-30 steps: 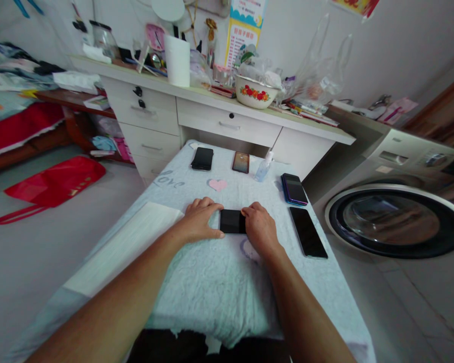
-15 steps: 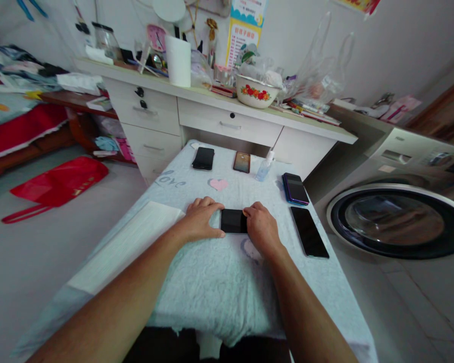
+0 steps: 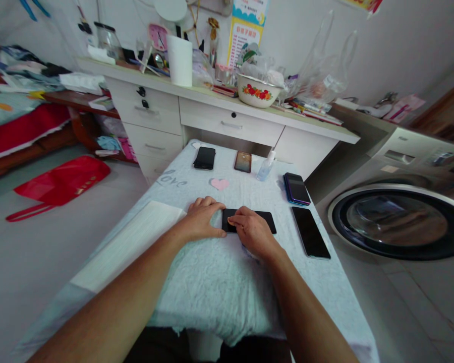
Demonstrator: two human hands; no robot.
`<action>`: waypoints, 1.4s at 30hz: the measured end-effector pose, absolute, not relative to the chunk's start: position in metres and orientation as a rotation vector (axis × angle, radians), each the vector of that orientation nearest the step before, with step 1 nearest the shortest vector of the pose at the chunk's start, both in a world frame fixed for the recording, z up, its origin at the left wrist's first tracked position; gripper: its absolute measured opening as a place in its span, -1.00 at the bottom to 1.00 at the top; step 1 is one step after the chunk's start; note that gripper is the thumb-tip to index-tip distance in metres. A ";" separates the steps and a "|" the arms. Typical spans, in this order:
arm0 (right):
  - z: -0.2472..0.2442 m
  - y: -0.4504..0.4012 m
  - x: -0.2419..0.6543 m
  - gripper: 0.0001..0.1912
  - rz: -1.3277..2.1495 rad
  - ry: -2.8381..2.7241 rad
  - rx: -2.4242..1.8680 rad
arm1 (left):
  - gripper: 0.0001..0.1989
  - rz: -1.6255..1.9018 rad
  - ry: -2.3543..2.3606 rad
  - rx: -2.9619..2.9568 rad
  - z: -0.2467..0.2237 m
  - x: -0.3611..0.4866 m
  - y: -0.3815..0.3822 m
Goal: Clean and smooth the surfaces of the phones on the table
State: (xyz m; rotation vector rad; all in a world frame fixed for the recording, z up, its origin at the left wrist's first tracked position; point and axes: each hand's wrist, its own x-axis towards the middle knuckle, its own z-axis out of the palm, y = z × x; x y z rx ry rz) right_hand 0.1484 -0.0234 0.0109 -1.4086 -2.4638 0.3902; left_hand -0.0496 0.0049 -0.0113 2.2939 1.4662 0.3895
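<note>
A black smartphone [image 3: 265, 218] lies flat on the cloth-covered table, its long side running left to right. My left hand [image 3: 202, 220] grips the phone's left end, thumb at the near corner and forefinger at the far one. Over the left part of the screen, my right hand [image 3: 254, 231] is closed, with its fingertips pressed together against the glass. Whether a small thing sits in those fingertips, I cannot make out. A folded white cloth or paper [image 3: 132, 244] lies beside my left forearm.
Another phone [image 3: 310, 232] lies to the right, with stacked phones [image 3: 297, 189] behind it. Further back are a dark phone [image 3: 204, 158], a brown-gold phone or case [image 3: 242, 162] and a clear spray bottle [image 3: 266, 167]. A washing machine [image 3: 393, 151] stands right; a white desk [image 3: 230, 113] is behind.
My right hand has slid left and slightly nearer across the phone's screen, uncovering its right end. My left hand keeps its hold on the left end.
</note>
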 end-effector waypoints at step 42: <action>0.009 -0.012 0.162 -0.68 0.158 -2.146 -2.007 | -0.25 0.384 1.444 2.317 -0.013 -0.051 0.006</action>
